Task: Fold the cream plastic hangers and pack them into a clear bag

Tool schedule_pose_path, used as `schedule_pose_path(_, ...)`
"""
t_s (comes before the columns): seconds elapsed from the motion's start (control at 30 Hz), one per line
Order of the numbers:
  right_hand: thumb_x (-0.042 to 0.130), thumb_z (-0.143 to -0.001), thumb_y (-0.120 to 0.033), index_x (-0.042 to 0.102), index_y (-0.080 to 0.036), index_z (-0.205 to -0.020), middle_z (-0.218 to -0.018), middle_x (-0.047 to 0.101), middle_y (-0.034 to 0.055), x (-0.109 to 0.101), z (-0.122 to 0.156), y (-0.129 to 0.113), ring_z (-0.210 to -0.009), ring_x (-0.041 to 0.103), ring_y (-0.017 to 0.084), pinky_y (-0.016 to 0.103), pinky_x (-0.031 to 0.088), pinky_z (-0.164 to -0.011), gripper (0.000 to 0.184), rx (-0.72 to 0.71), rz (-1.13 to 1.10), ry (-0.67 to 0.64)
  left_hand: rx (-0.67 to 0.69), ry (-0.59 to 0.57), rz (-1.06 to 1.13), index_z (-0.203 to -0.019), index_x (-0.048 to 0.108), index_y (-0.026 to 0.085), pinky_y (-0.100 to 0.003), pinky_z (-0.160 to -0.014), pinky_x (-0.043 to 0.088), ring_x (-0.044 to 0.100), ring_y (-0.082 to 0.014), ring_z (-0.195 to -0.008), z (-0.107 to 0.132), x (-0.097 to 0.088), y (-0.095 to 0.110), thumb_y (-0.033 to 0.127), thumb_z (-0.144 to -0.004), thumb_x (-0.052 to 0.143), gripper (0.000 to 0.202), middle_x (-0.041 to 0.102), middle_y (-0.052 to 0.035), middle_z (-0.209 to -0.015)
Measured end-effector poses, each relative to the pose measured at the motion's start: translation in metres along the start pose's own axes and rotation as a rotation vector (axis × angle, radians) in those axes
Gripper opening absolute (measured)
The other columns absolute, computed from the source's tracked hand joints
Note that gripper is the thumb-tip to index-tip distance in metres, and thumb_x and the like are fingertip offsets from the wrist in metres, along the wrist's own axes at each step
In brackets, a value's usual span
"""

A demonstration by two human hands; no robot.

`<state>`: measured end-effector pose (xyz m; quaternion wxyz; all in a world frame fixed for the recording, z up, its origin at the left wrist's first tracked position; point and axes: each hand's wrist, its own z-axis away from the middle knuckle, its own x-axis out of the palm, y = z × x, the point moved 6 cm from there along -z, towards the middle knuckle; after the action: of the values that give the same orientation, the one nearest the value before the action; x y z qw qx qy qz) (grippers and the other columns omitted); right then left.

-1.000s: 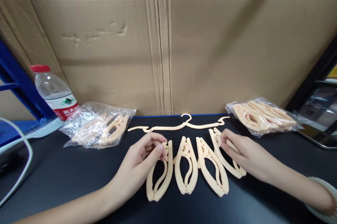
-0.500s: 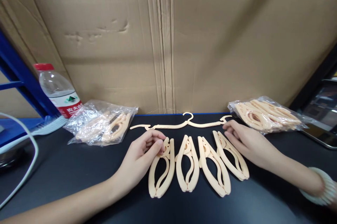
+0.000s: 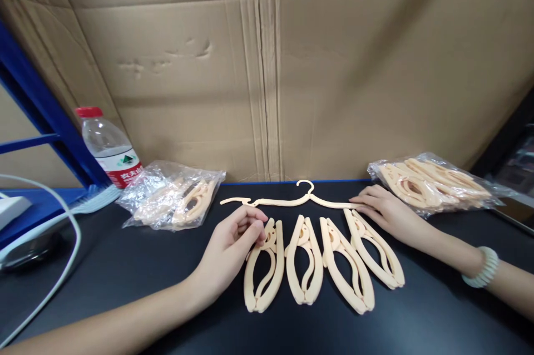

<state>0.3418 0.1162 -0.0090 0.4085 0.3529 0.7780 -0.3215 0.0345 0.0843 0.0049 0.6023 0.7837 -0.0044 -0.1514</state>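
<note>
Several cream folding hangers lie folded in a row on the black table. My left hand [image 3: 232, 250] is loosely curled at the top of the leftmost folded hanger [image 3: 267, 282], its fingertips over that end; I see nothing held in it. Behind the row lies an unfolded hanger [image 3: 283, 201], hook toward the cardboard. The fingers of my right hand [image 3: 387, 213] are closed at its right end and cover that tip. Just below this hand is the rightmost folded hanger [image 3: 381, 257]. Two more, the second folded hanger [image 3: 317, 271] and third folded hanger [image 3: 362, 282], lie between the hands.
A clear bag of folded hangers [image 3: 171, 199] lies at the left, another bag of hangers [image 3: 434, 182] at the right. Beyond the left bag stands a red-capped water bottle [image 3: 112, 149]. A white cable [image 3: 77, 249] curves at far left. A cardboard wall [image 3: 187, 93] closes off the back.
My right hand has shifted onto the unfolded hanger's right end, where a hooked tip showed before. My left hand keeps its place by the leftmost folded hanger. The view has swung slightly left.
</note>
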Motion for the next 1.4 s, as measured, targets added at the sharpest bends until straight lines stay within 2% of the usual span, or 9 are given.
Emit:
schedule_pose_path(0.1, 0.042, -0.095, -0.039, 0.063, -0.021, -0.088, -0.088, 0.062, 0.0075, -0.002, 0.001, -0.006, -0.085, 0.058, 0.023, 0.040, 0.050, -0.076, 0.029, 0.016, -0.060, -0.003, 0.009, 0.006, -0.005, -0.089, 0.055, 0.017, -0.025, -0.066, 0.044, 0.054, -0.0120, -0.064, 0.001, -0.001, 0.001, 0.029, -0.087, 0.052, 0.013, 0.056, 0.0030, -0.066)
schedule_pose_path(0.2, 0.043, -0.095, -0.039, 0.059, -0.021, -0.088, -0.087, 0.061, 0.0058, -0.005, 0.001, -0.010, -0.081, 0.058, 0.020, 0.035, 0.051, -0.071, 0.025, 0.055, -0.138, 0.028, 0.015, 0.022, -0.004, -0.089, 0.055, 0.017, -0.026, -0.065, 0.044, 0.054, -0.0123, -0.065, 0.002, -0.002, 0.003, 0.029, -0.087, 0.052, 0.012, 0.056, 0.0028, -0.067)
schedule_pose_path(0.4, 0.047, -0.093, -0.036, 0.057, -0.021, -0.092, -0.087, 0.060, 0.0046, -0.022, 0.004, -0.014, -0.079, 0.058, 0.020, 0.033, 0.048, -0.069, 0.018, 0.045, -0.118, 0.229, 0.003, 0.045, 0.018, -0.093, 0.053, 0.018, -0.027, -0.067, 0.045, 0.056, -0.0128, -0.067, 0.002, -0.003, 0.000, 0.030, -0.088, 0.051, 0.013, 0.055, 0.0021, -0.070)
schedule_pose_path(0.57, 0.050, -0.092, -0.031, 0.057, -0.022, -0.094, -0.082, 0.058, 0.0030, -0.037, 0.010, -0.028, -0.071, 0.055, 0.017, 0.030, 0.045, -0.059, 0.012, 0.026, -0.040, 0.375, 0.053, 0.137, 0.083, -0.114, 0.044, 0.022, -0.029, -0.070, 0.048, 0.058, -0.0116, -0.072, 0.003, -0.006, 0.001, 0.033, -0.089, 0.053, 0.029, 0.056, -0.0023, -0.102)
schedule_pose_path(0.63, 0.051, -0.092, -0.028, 0.058, -0.021, -0.092, -0.082, 0.058, 0.0031, -0.040, 0.012, -0.038, -0.071, 0.054, 0.017, 0.030, 0.045, -0.060, 0.010, -0.014, -0.014, 0.411, 0.061, 0.150, 0.089, -0.115, 0.043, 0.022, -0.029, -0.071, 0.048, 0.059, -0.0118, -0.072, 0.004, -0.006, 0.001, 0.035, -0.089, 0.053, 0.031, 0.055, -0.0036, -0.107)
schedule_pose_path(0.83, 0.055, -0.090, -0.022, 0.058, -0.020, -0.093, -0.085, 0.060, 0.0040, -0.044, 0.018, -0.056, -0.077, 0.058, 0.017, 0.029, 0.047, -0.063, 0.005, -0.120, 0.042, 0.466, 0.040, 0.199, 0.161, -0.100, 0.048, 0.018, -0.031, -0.067, 0.047, 0.058, -0.0124, -0.067, 0.005, -0.007, -0.002, 0.042, -0.092, 0.045, 0.025, 0.057, -0.0037, -0.096)
schedule_pose_path(0.97, 0.055, -0.089, -0.018, 0.059, -0.019, -0.093, -0.087, 0.062, 0.0048, -0.045, 0.020, -0.062, -0.079, 0.062, 0.017, 0.028, 0.050, -0.066, 0.005, -0.198, 0.094, 0.489, 0.032, 0.224, 0.229, -0.095, 0.047, 0.018, -0.028, -0.064, 0.046, 0.058, -0.0109, -0.063, 0.003, -0.010, -0.005, 0.040, -0.089, 0.050, 0.023, 0.058, -0.0015, -0.090)
schedule_pose_path(1.27, 0.056, -0.088, -0.015, 0.061, -0.018, -0.091, -0.089, 0.062, 0.0050, -0.044, 0.024, -0.065, -0.076, 0.063, 0.016, 0.029, 0.052, -0.070, 0.006, -0.255, 0.160, 0.518, 0.029, 0.317, 0.276, -0.107, 0.041, 0.021, -0.024, -0.062, 0.048, 0.056, -0.0076, -0.058, 0.003, -0.017, -0.004, 0.034, -0.083, 0.061, 0.034, 0.057, 0.0039, -0.083)
schedule_pose_path(1.4, 0.057, -0.087, -0.017, 0.062, -0.019, -0.090, -0.088, 0.062, 0.0045, -0.044, 0.025, -0.066, -0.075, 0.064, 0.016, 0.030, 0.052, -0.068, 0.006, -0.232, 0.154, 0.531, 0.031, 0.265, 0.232, -0.109, 0.039, 0.022, -0.023, -0.062, 0.049, 0.056, -0.0066, -0.058, 0.003, -0.013, 0.001, 0.028, -0.079, 0.068, 0.042, 0.059, 0.0033, -0.087)
